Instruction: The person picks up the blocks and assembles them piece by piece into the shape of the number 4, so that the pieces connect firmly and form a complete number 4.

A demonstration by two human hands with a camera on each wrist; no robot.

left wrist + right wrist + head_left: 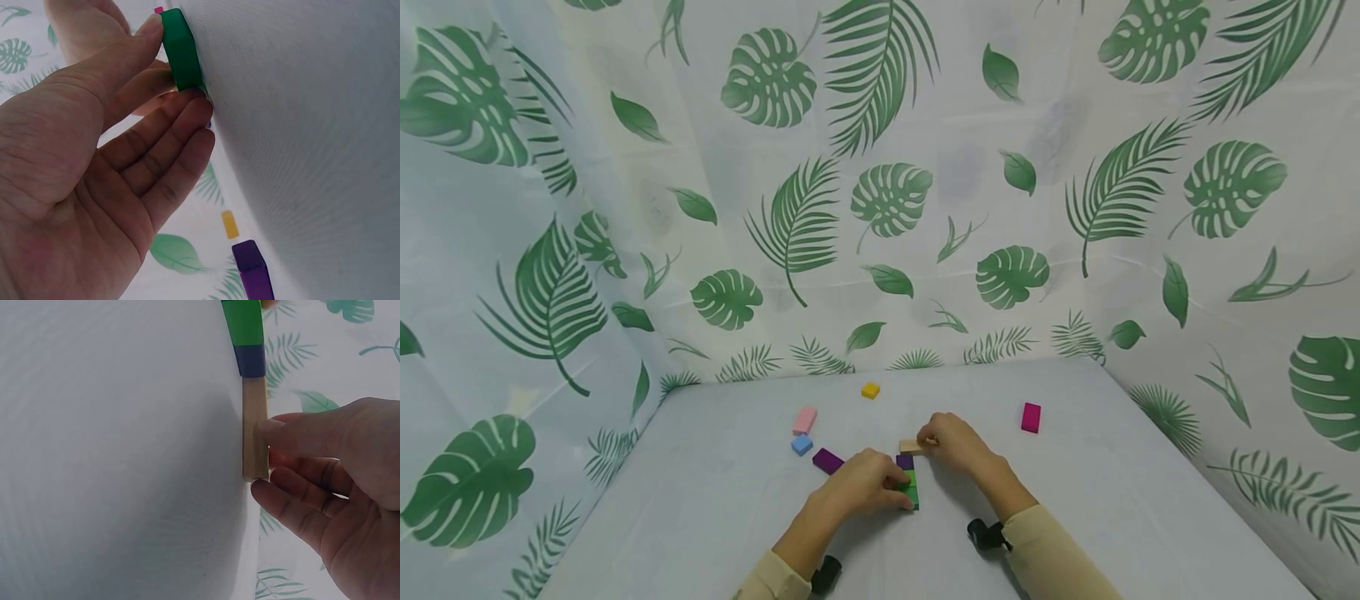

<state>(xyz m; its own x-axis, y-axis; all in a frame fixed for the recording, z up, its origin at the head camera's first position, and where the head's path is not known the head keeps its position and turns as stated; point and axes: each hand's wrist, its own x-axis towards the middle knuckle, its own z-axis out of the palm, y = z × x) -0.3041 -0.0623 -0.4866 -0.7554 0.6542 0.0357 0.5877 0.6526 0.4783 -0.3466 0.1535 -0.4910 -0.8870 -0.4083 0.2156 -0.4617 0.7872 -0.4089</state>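
Observation:
My left hand [861, 483] holds a green block [912, 493] between thumb and fingers, low on the white table. A second, lighter green block [245, 324] shows in the right wrist view, lined up with a small dark blue block [251, 360]. Beyond the blue one, a plain wooden block [254, 419] continues the row, lying crosswise at its far end in the head view. My right hand [958, 442] pinches that wooden block, thumb on its face and a fingertip at its end. Seen from the left wrist, the green block [181, 50] sits under the thumb tip.
Left of the row lie a purple block [828, 461], a light blue block [802, 444] and a pink block [805, 420]. A yellow block [870, 390] is farther back, a magenta block [1031, 417] to the right. Leaf-printed cloth [955, 350] walls the table's back and sides.

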